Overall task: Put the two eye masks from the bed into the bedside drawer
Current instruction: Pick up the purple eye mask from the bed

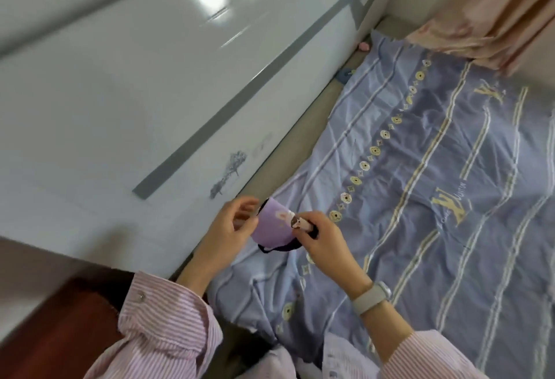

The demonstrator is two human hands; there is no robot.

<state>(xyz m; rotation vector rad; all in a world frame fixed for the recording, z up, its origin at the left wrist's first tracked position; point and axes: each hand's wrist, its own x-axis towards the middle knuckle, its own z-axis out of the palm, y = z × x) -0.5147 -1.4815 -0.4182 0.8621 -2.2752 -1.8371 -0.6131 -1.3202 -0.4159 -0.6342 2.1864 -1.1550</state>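
A purple eye mask (271, 224) with a dark strap hangs between my two hands, just above the near left part of the bed. My left hand (231, 225) grips its left edge. My right hand (321, 237) pinches its right side, together with a small pink and brown piece (300, 223) that may belong to a second mask; I cannot tell. The dark strap (276, 249) loops below the mask. The bedside drawer is hidden; only a reddish brown wooden top (54, 327) shows at the lower left.
The bed is covered by a blue striped sheet (420, 186) with yellow logos. A glossy white headboard (135, 93) runs along its left side. A pink curtain (492, 9) hangs at the far right. Small pink (364, 46) and blue (345, 73) items lie by the headboard.
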